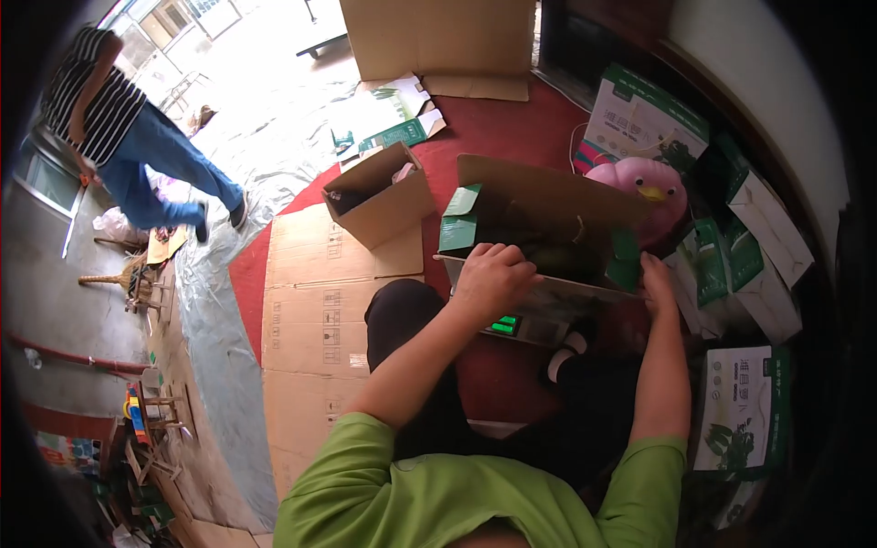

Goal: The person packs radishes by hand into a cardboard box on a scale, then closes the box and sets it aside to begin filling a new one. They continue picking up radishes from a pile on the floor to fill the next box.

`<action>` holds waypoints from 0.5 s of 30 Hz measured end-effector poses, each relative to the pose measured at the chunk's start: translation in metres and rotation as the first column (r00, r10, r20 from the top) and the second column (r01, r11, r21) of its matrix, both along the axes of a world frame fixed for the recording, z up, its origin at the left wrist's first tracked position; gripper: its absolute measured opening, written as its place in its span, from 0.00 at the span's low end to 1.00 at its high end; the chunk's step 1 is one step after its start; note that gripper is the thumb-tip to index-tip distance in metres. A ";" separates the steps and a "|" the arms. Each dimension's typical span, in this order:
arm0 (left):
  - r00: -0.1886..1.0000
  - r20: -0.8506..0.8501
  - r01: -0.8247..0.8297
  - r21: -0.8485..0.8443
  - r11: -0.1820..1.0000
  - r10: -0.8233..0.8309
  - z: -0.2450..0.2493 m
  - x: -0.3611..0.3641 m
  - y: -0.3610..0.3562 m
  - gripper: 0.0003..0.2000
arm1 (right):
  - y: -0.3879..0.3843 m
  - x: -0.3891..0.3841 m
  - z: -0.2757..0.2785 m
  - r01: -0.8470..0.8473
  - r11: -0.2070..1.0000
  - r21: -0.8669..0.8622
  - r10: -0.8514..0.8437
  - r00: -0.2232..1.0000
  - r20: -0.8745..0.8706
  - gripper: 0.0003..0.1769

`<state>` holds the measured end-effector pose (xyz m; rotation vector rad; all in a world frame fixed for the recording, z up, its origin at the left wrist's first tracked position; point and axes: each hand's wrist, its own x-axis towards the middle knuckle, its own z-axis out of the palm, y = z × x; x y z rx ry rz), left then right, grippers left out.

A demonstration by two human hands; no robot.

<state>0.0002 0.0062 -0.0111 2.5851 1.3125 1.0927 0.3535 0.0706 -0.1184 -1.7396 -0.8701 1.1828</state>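
Note:
An open cardboard box (548, 187) with green flaps (457, 232) stands in front of my knees. My left hand (494, 281) lies over its near edge, with the fingers curled down over the rim. At the near right corner my right hand (655, 285) is closed on the box wall, beside another green flap (624, 260). Dark contents in the box are too shaded to make out. Below its near side glows the green display of a scale (504, 324).
A smaller open carton (379, 196) stands left of the box. Flattened cardboard (306, 320) covers floor beside a red carpet (248, 292). To the right are a pink duck-like toy (653, 210) and several printed cartons (738, 411). A person (137, 137) walks at the upper left.

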 end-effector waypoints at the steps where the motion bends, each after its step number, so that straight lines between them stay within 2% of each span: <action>1: 1.000 -0.009 -0.011 -0.009 1.000 0.011 0.001 0.000 0.000 0.05 | -0.001 0.001 0.001 0.009 1.000 -0.003 -0.009 1.000 0.004 0.21; 3: 1.000 -0.020 -0.018 -0.010 1.000 0.018 0.000 0.000 -0.001 0.05 | -0.010 -0.018 0.029 0.044 0.997 -0.067 -0.049 0.997 -0.066 0.21; 6: 0.999 -0.041 -0.018 -0.045 0.999 0.016 0.001 0.000 -0.002 0.05 | -0.005 -0.009 0.013 0.034 0.999 -0.021 -0.034 0.999 0.007 0.20; 8: 0.999 -0.034 0.006 -0.047 0.999 -0.008 0.003 0.000 -0.003 0.05 | -0.004 -0.009 0.013 0.050 0.998 -0.032 -0.051 0.998 -0.041 0.21; 10: 0.999 -0.036 -0.001 -0.055 0.998 -0.001 0.003 0.001 -0.003 0.05 | -0.007 -0.015 0.024 0.045 0.995 -0.086 -0.039 0.996 0.078 0.21; 12: 0.999 -0.041 0.016 -0.077 0.997 -0.019 0.002 0.002 -0.003 0.05 | -0.004 -0.010 0.017 0.018 0.999 -0.034 -0.014 0.994 0.106 0.22; 14: 0.999 -0.045 0.010 -0.060 0.998 -0.012 0.004 0.002 -0.003 0.05 | -0.005 -0.014 0.016 0.089 0.994 -0.056 -0.090 0.996 -0.013 0.21; 15: 0.999 -0.031 0.022 -0.071 0.997 -0.024 0.006 0.002 -0.003 0.05 | -0.003 -0.014 0.013 0.089 0.996 -0.023 -0.089 0.996 0.011 0.21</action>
